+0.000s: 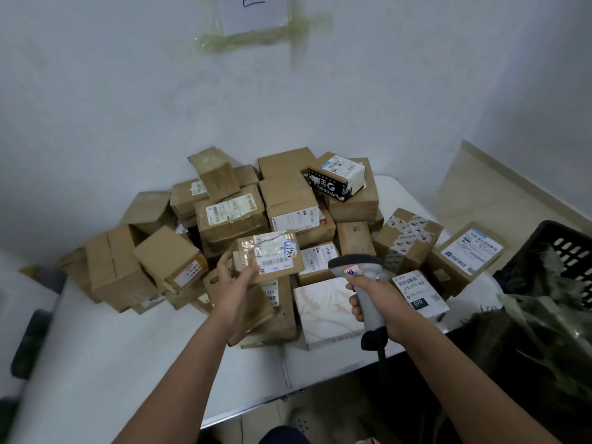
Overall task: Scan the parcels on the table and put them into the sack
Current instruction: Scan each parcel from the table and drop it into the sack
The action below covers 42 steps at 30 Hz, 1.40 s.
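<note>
Now left hand (235,283) grips parcel (272,256); right hand (373,298) grips scanner (358,267) beside it.

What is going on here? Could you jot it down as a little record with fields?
Setting: white table against a wall, piled with cardboard parcels
Left hand: holds a flat parcel lifted above the pile, label facing up
Right hand: grips a grey barcode scanner, head pointed toward the held parcel
Pile: many brown boxes, plus one black-and-white box on top at the back
Sack: dark, open, at the right beside a black crate
Stage: looks like scanning; held parcel not yet in the sack
</note>
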Each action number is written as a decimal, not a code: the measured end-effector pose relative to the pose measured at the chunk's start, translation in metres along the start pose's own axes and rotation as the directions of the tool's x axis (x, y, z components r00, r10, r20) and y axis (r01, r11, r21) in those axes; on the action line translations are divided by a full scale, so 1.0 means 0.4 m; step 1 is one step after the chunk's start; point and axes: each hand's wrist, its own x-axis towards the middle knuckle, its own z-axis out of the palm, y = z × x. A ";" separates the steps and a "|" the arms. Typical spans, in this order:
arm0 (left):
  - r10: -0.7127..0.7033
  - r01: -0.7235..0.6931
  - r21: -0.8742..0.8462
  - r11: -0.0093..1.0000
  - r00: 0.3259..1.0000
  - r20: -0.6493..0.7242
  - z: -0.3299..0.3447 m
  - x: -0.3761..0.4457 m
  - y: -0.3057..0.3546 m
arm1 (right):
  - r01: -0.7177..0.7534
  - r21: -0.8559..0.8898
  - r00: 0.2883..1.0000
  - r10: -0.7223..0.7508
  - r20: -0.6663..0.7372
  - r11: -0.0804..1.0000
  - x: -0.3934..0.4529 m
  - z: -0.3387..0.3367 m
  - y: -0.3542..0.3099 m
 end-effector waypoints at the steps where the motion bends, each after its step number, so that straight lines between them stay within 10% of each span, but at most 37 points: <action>1: 0.006 -0.007 0.005 1.000 0.999 0.039 0.017 -0.010 -0.001 | 0.011 -0.004 1.000 -0.011 0.004 1.000 -0.008 -0.007 -0.007; 12: -0.050 0.071 -0.048 0.996 0.936 0.348 0.203 -0.047 -0.035 | 0.144 -0.146 0.988 -0.151 -0.041 0.979 -0.101 -0.123 -0.069; 42: -0.061 0.038 0.065 0.997 0.913 0.404 0.288 -0.062 -0.034 | 0.179 -0.190 0.979 -0.194 -0.061 0.965 -0.147 -0.183 -0.071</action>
